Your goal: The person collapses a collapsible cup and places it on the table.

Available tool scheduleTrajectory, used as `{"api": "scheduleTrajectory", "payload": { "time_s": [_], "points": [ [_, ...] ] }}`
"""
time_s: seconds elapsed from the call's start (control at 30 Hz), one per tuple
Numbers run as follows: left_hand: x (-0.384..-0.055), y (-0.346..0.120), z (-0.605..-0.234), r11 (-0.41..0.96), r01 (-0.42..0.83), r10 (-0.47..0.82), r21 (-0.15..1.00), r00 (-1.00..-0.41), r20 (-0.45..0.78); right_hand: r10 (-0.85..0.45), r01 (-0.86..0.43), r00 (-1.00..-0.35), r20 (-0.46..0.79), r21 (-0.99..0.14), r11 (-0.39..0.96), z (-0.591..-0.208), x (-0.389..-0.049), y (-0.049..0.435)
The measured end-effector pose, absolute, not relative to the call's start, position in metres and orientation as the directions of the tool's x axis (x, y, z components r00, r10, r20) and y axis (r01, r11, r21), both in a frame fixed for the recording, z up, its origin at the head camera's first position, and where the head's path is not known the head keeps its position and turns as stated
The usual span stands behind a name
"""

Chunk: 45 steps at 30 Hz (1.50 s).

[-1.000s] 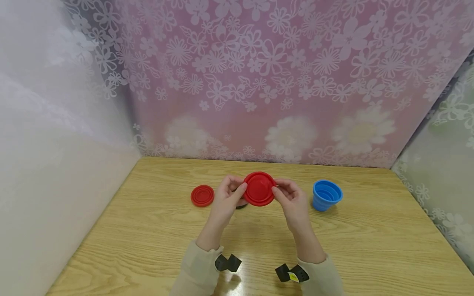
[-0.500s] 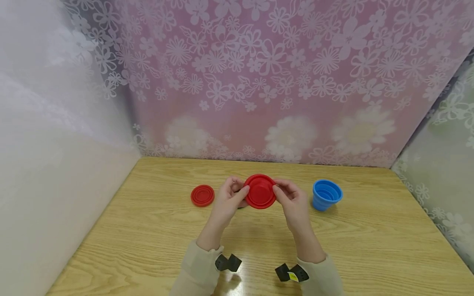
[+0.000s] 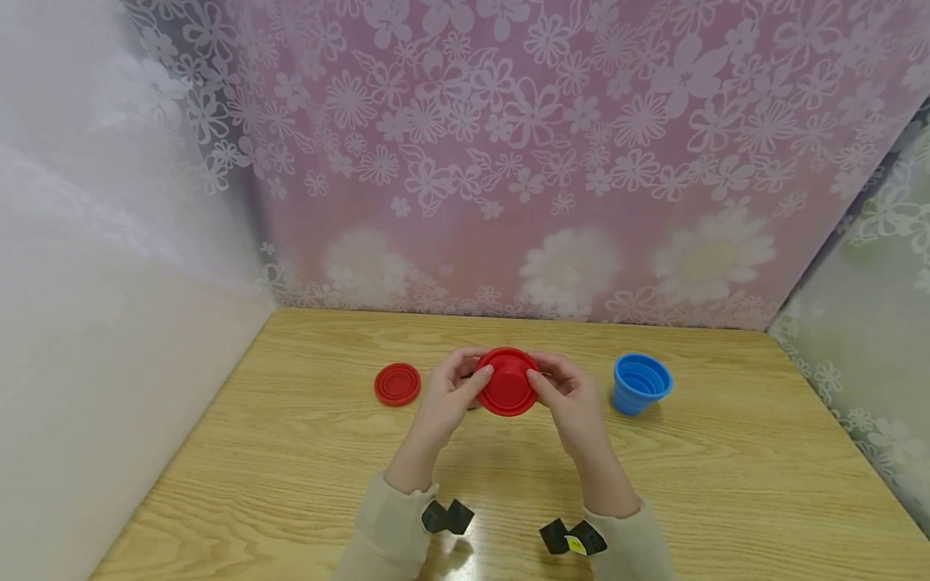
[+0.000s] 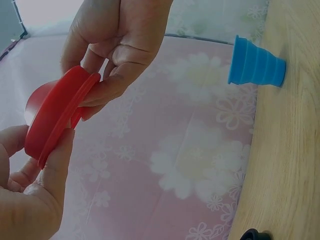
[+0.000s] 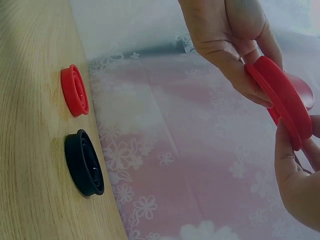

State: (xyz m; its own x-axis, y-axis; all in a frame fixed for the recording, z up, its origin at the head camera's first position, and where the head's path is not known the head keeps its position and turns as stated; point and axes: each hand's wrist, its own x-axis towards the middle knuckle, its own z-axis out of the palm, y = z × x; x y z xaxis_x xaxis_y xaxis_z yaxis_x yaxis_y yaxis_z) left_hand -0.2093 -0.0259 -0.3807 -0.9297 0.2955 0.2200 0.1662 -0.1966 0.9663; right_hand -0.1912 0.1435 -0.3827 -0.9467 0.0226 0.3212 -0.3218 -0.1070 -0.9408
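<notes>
Above the table, both hands hold a red collapsible cup [image 3: 508,395], squashed nearly flat with its base side toward me. My left hand [image 3: 445,397] pinches its left edge, thumb in front and fingers behind. On the opposite edge, my right hand [image 3: 574,399] grips it the same way. The left wrist view shows the cup [image 4: 60,110] side-on, a rounded part bulging past its wide ring. A second red collapsible cup [image 3: 397,384] lies flat on the table to the left. A black collapsed cup [image 5: 82,162] lies beside it, mostly hidden behind my left hand in the head view.
At the right, a blue collapsible cup [image 3: 641,382] stands expanded and upright on the wooden table [image 3: 726,452]. A pink flowered backdrop [image 3: 465,202] rises at the table's rear edge, with pale panels at both sides. Black devices [image 3: 447,516] sit at the wrists.
The held red cup has lowered slightly and tilted, its base coming more into view. The right thumb has moved inward over the cup's face. The cups on the table have stayed put.
</notes>
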Motion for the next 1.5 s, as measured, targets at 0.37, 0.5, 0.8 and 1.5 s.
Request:
{"api": "scheduleTrajectory", "payload": {
  "time_s": [0.37, 0.5, 0.8, 1.5],
  "points": [
    [-0.21, -0.024, -0.384, -0.168, 0.246, 0.299, 0.955, -0.91, 0.287, -0.065, -0.347, -0.934, 0.353, -0.934, -0.08, -0.384, -0.19, 0.139],
    [-0.209, -0.025, -0.383, -0.14, 0.236, 0.329, 0.962, -0.905, 0.27, -0.073, -0.346, -0.934, 0.351, -0.936, -0.068, -0.384, -0.189, 0.138],
    [-0.195, -0.026, -0.361, -0.03, 0.297, 0.319, 0.954, -0.902, 0.291, -0.048, -0.349, -0.936, 0.35, -0.937, -0.03, -0.384, -0.189, 0.137],
    [-0.212, -0.022, -0.388, 0.12, 0.392, 0.267, 0.912, -0.898, 0.35, 0.071, -0.5, -0.834, 0.548, -0.803, 0.326, -0.391, -0.191, 0.128]
  ]
}}
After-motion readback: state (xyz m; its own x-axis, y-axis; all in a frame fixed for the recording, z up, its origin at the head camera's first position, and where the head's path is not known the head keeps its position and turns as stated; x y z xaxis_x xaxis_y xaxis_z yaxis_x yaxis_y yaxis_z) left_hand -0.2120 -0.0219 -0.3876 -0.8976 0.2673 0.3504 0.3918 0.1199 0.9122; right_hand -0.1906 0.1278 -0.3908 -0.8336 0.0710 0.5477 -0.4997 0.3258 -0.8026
